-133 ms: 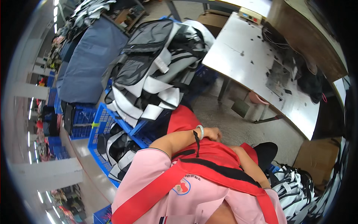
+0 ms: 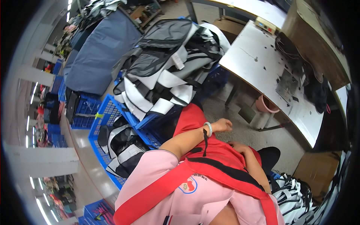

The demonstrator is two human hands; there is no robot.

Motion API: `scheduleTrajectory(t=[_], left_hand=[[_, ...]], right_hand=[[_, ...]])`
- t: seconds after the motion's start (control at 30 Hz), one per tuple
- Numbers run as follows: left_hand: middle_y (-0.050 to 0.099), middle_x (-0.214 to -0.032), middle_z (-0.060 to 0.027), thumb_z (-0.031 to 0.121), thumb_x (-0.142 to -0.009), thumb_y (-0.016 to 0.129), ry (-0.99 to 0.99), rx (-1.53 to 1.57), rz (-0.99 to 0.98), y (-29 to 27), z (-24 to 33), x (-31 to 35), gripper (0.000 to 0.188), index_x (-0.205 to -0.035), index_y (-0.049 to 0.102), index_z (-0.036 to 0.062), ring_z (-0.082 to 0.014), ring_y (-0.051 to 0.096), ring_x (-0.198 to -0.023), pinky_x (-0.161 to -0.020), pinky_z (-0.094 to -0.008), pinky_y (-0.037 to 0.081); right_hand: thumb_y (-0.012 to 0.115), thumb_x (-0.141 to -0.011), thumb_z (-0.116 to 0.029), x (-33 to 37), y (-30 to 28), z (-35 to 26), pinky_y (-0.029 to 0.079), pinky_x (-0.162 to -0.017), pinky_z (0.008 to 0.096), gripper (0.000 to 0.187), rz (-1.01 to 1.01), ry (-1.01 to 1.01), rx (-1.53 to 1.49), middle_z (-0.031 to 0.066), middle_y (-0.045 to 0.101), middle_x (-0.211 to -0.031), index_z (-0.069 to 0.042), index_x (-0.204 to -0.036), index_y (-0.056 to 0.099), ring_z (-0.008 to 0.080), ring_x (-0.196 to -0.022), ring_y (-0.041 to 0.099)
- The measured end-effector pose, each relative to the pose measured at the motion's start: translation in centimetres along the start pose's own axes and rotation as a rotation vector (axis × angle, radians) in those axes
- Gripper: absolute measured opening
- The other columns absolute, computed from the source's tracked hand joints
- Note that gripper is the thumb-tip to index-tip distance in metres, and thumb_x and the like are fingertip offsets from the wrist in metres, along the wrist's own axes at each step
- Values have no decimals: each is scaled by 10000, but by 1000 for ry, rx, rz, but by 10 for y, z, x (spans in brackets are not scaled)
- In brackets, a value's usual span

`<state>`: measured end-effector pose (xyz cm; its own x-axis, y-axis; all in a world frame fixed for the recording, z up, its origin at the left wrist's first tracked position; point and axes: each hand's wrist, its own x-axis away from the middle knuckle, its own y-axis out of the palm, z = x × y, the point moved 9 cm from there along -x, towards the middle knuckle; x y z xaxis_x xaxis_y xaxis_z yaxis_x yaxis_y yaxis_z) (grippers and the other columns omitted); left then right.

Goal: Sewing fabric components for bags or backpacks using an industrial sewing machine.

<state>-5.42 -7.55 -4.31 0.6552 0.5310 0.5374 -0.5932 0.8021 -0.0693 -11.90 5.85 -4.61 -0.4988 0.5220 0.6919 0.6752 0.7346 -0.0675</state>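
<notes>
My left hand (image 2: 222,125), with a pale bangle (image 2: 209,129) at its wrist, is raised just beyond the red apron (image 2: 213,150) on my lap. Its fingers are curled in and nothing shows in them. Low against the apron rests my right hand (image 2: 238,146); its fingers are in shade and partly hidden, so their grip is unclear. Nearest ahead on the left, a pile of grey, black and white bags (image 2: 159,71) lies on a blue crate (image 2: 152,125).
On the right stands a white-topped sewing table (image 2: 240,54) with dark scraps; a pink bucket (image 2: 266,105) is beneath it. Another blue crate (image 2: 98,144) holds bag pieces at my left. White-and-black straps (image 2: 294,197) and a cardboard box (image 2: 318,170) lie at the lower right.
My left hand has moved out from the apron toward the right. More of my right hand shows now. The whole view has shifted slightly.
</notes>
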Motion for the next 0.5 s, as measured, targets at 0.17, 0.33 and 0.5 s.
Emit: scheduleTrajectory(t=[0.17,0.33,0.5], left_hand=[[709,-955,-128,152,-781,681,22,-339,160,-23,1,22,290,-1044,683,31,-236,672,-890,-804,-347,513],[693,-971,-178,143,-804,642,430,-371,163,4,97,61,239,-1001,688,16,-288,671,-906,-815,-361,516],[693,-926,-146,133,-833,628,603,-347,376,-86,193,115,188,-976,699,35,-236,673,-883,-797,-333,525]], right_hand=[[601,-884,-220,-10,-65,29,509,-651,296,308,553,-106,-127,94,669,-834,-45,-1135,638,171,-720,640],[601,-866,-150,3,-75,44,499,-589,291,264,656,-1,-307,78,664,-828,-37,-1101,642,151,-640,625],[603,-865,-203,18,-63,-1,520,-642,329,292,642,-73,-76,102,681,-872,-65,-1117,654,193,-724,656]])
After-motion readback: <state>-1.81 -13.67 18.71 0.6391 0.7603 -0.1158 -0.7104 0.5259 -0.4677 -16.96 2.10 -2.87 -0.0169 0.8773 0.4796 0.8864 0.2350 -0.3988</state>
